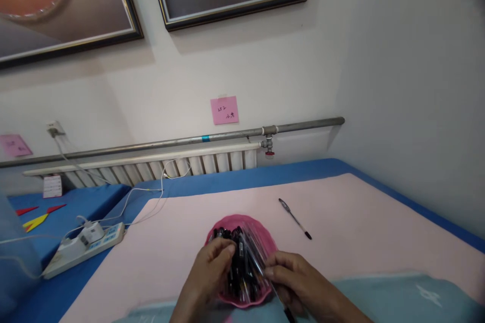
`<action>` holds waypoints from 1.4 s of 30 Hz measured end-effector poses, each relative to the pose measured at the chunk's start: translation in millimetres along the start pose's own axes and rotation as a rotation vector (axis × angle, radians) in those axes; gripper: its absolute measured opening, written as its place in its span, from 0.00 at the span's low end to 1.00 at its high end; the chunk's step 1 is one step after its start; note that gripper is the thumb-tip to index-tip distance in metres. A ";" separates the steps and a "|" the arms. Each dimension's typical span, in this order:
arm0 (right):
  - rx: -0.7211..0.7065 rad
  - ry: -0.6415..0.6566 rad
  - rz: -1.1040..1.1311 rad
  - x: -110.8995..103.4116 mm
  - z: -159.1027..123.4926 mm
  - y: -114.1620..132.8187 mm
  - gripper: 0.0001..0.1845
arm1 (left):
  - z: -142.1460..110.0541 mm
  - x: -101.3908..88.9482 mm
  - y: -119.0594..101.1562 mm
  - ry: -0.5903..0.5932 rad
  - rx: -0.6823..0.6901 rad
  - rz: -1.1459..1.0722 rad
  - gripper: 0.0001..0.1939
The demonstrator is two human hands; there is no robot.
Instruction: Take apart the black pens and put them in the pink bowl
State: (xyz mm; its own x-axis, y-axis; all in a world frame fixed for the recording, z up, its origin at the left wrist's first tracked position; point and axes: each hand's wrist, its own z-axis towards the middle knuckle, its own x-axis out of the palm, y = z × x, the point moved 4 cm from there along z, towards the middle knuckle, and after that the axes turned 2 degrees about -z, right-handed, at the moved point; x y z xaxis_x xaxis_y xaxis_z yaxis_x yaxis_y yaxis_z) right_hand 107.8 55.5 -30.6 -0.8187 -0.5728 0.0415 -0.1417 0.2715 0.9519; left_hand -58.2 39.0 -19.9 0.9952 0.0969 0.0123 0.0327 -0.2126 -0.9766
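A round pink bowl (270, 242) with a scalloped rim holds many black pen parts (239, 257) and clear pen tubes (254, 239). My left hand (212, 267) is over its left side, thumb and fingertips pinched together. Whatever those fingers hold, if anything, is hidden. At the bowl's right edge my right hand (293, 277) is closed on a clear-barrelled pen (279, 299), which slants downward with its black end towards me. Farther back to the right lies another pen (295, 219), clear with black ends, flat on the pink sheet.
The pink sheet (182, 232) covers a blue table (242, 177). Light-blue cloth (382, 292) lies along the near edge. At the left, a white power strip (85, 250) carries plugged-in adapters and cables. Behind the table are a radiator (212, 162) and a pipe (170, 144).
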 end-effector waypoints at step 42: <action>-0.231 -0.201 0.468 -9.4 -2.7 13.2 0.13 | -23.9 55.6 -1.9 0.347 0.039 0.148 0.22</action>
State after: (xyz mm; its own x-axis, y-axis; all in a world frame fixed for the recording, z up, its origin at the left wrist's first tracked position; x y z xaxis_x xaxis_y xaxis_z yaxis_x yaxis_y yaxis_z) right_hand 115.1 62.3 -17.6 -0.8581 -0.2667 0.4387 0.3696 0.2722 0.8884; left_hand -0.7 21.6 -12.2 0.9612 -0.2682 -0.0640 -0.1104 -0.1617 -0.9807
